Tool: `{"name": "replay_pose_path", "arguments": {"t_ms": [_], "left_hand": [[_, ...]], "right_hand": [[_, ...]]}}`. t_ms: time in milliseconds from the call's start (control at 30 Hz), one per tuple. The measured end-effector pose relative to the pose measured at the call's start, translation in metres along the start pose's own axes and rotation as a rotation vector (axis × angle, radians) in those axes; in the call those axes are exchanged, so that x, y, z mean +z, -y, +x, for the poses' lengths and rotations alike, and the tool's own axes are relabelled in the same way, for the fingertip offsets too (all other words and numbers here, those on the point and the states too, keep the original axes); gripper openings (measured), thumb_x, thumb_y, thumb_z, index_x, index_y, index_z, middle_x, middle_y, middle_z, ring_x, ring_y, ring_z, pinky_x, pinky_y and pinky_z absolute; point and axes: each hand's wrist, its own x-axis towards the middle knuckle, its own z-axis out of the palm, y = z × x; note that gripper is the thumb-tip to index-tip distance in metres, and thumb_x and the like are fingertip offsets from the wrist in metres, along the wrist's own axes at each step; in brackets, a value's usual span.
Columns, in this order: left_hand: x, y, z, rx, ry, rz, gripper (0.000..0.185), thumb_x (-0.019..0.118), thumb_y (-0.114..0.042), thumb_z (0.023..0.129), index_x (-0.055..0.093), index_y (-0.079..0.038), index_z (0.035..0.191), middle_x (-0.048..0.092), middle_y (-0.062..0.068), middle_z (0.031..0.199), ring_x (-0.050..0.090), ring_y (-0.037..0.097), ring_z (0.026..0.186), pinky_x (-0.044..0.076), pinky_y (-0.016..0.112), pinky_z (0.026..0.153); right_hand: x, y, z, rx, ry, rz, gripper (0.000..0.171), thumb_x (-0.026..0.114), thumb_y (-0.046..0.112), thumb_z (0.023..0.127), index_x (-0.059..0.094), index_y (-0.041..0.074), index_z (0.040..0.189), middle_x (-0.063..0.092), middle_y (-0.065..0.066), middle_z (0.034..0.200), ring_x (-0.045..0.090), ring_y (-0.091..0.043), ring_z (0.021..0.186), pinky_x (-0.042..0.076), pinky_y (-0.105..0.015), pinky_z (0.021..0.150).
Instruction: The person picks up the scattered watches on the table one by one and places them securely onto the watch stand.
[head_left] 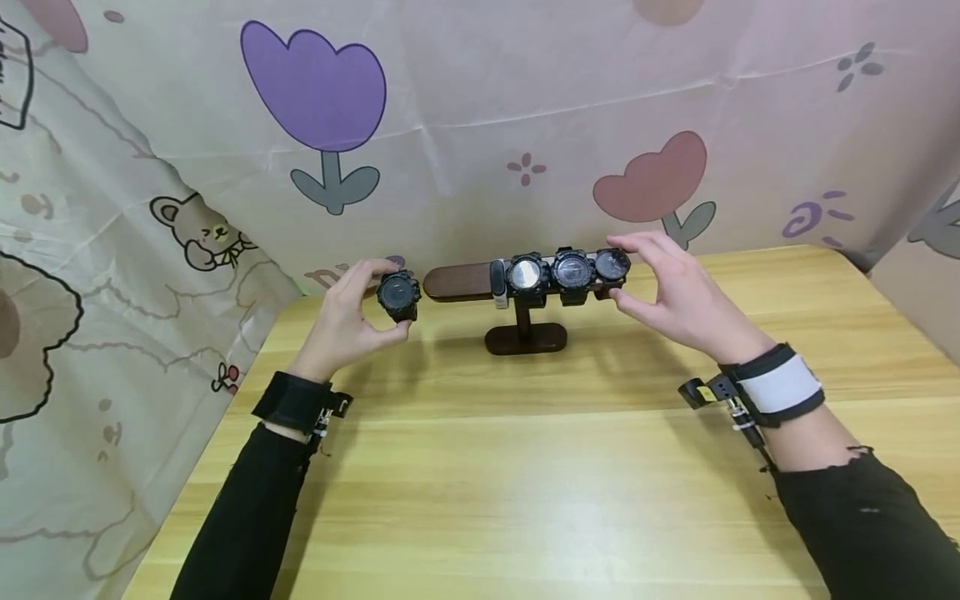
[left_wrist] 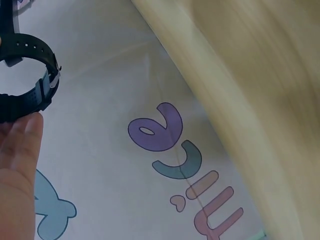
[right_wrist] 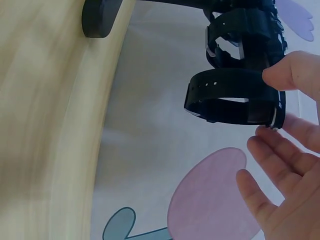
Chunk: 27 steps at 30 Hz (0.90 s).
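My left hand (head_left: 348, 312) pinches a black wristwatch (head_left: 398, 294) between thumb and fingers, just off the left end of the watch stand (head_left: 459, 282). The left wrist view shows its strap (left_wrist: 37, 47) as a closed loop above the fingers. A dark brown T-shaped stand carries several watches on the right part of its bar. My right hand (head_left: 686, 292) holds the rightmost black watch (head_left: 612, 264), thumb below and fingers above. In the right wrist view, the thumb touches the side of this watch's strap (right_wrist: 220, 82), which hangs around the bar's end.
The stand's oval base (head_left: 526, 338) rests near the back of the wooden table (head_left: 480, 475). Beside the black watches on the bar sits a slimmer silver-edged watch (head_left: 498, 283). A patterned cloth (head_left: 465, 167) hangs behind the table and down its left side.
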Motion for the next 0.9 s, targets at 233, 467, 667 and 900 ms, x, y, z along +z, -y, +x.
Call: {"name": "replay_pose_path", "arguments": {"t_ms": [233,467,667,900], "left_hand": [[0.001,-0.003,0.010,-0.020,0.032,-0.032,0.072,0.092,-0.012,0.074,0.060,-0.006,0.139,0.066,0.014,0.133,0.065,0.028,0.120,0.060,0.051,0.099],[0.007,-0.003,0.017,-0.012,0.039,-0.043,0.072,0.094,-0.013,0.074,0.060,-0.008,0.138,0.068,0.013,0.131,0.065,0.027,0.118,0.060,0.052,0.098],[0.011,-0.004,0.021,-0.004,0.048,-0.089,0.071,0.092,-0.008,0.075,0.060,-0.007,0.138,0.067,0.014,0.131,0.065,0.028,0.119,0.060,0.052,0.103],[0.016,-0.007,0.026,0.008,0.061,-0.127,0.071,0.092,-0.007,0.076,0.061,-0.006,0.140,0.066,0.014,0.135,0.065,0.030,0.127,0.059,0.049,0.108]], "right_hand": [[-0.001,0.000,0.000,0.047,0.028,-0.011,0.065,0.077,0.010,0.094,0.053,0.002,0.154,0.057,-0.021,0.153,0.055,-0.045,0.140,0.043,-0.067,0.116],[0.001,0.000,-0.001,0.065,0.028,-0.012,0.062,0.077,0.011,0.095,0.055,0.004,0.153,0.059,-0.021,0.150,0.057,-0.046,0.138,0.044,-0.067,0.114],[0.001,0.000,-0.001,0.067,0.023,-0.009,0.061,0.077,0.010,0.095,0.056,0.004,0.152,0.060,-0.020,0.148,0.059,-0.046,0.136,0.045,-0.067,0.113],[0.001,-0.001,-0.002,0.069,0.026,-0.007,0.060,0.077,0.011,0.096,0.056,0.005,0.152,0.060,-0.020,0.149,0.060,-0.045,0.133,0.047,-0.066,0.112]]}}
